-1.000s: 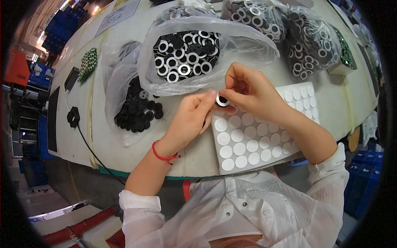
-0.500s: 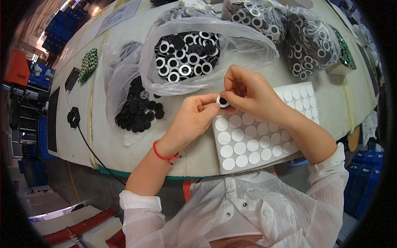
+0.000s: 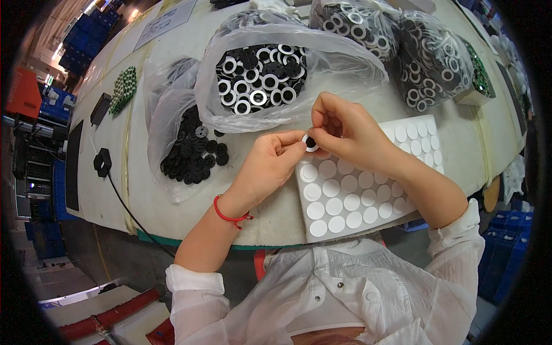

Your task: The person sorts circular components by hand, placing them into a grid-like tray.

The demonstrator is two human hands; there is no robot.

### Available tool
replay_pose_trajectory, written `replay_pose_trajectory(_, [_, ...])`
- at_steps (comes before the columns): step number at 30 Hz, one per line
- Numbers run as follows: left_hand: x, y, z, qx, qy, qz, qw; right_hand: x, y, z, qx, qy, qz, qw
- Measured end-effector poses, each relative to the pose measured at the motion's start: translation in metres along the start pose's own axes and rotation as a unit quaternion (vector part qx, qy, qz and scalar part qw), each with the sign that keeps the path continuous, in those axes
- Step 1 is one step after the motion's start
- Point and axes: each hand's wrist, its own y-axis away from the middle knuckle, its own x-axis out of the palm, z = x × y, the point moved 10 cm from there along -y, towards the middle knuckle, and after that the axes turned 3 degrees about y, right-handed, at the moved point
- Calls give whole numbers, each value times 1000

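Note:
Between the fingertips of my left hand (image 3: 269, 161) is a small black disc with a white ring (image 3: 310, 144), pinched at its left edge. My right hand (image 3: 344, 127) is closed, its thumb and forefinger meeting at the disc's right side; whether they grip the disc or something tiny on it is hidden. Under and beside my right forearm lies a white sheet of round white stickers (image 3: 351, 201), set out in rows. Beyond my hands an open clear plastic bag (image 3: 345, 54) holds many white-ringed black discs. Left of it, plain black discs (image 3: 192, 152) spill from another bag.
Two more filled bags, a middle one (image 3: 353, 26) and a right one (image 3: 434, 63), stand at the back. Green circuit boards lie at far left (image 3: 122, 89) and far right (image 3: 480, 72). A black cable (image 3: 135, 210) runs off the table's left front edge from a black hexagonal piece (image 3: 102, 163).
Both hands stay almost in place at the ringed disc. The disc has tilted slightly, and the right fingers have shifted a little over it.

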Motion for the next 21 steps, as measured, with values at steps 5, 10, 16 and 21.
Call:
replay_pose_trajectory(5, [6, 0, -7, 15, 16, -16, 1000, -2, 0, 6, 6, 27, 5, 1000])
replay_pose_trajectory(10, [-3, -2, 2, 34, 50, -57, 997, -3, 1, 3, 17, 49, 7, 999])
replay_pose_trajectory(16, [-12, -3, 3, 21, 59, -76, 995, 5, 4, 0, 17, 79, 41, 996])
replay_pose_trajectory(21, [-7, -4, 0, 37, -13, -34, 999, 1, 4, 9, 39, 16, 51, 998])
